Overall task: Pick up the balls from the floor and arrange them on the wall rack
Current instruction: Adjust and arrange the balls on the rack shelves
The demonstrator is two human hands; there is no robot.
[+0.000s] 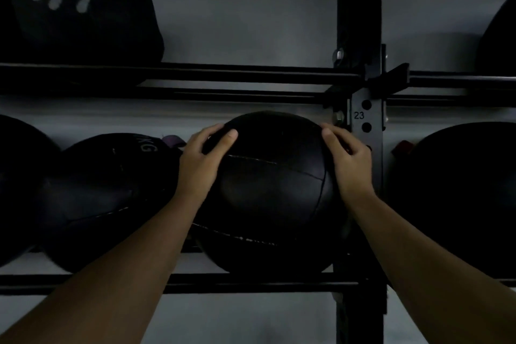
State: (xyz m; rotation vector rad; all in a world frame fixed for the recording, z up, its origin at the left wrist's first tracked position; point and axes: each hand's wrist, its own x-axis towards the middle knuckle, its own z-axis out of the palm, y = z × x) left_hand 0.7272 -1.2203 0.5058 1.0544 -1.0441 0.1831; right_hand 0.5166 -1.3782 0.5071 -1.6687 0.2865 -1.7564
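A black stitched medicine ball (272, 190) sits on the lower rails of the black wall rack (251, 283), just left of the upright post (360, 22). My left hand (202, 160) presses on its upper left side and my right hand (347, 162) on its upper right side. Both hands grip the ball between them with fingers curled over the top. Another black ball marked "KG" (111, 198) touches it on the left.
The same tier holds a black ball at the far left (19, 184) and one right of the post (458, 198). On the upper rails (223, 74) rests a ball with white print (83, 8); another shows at the right edge (499, 36). A grey wall lies behind.
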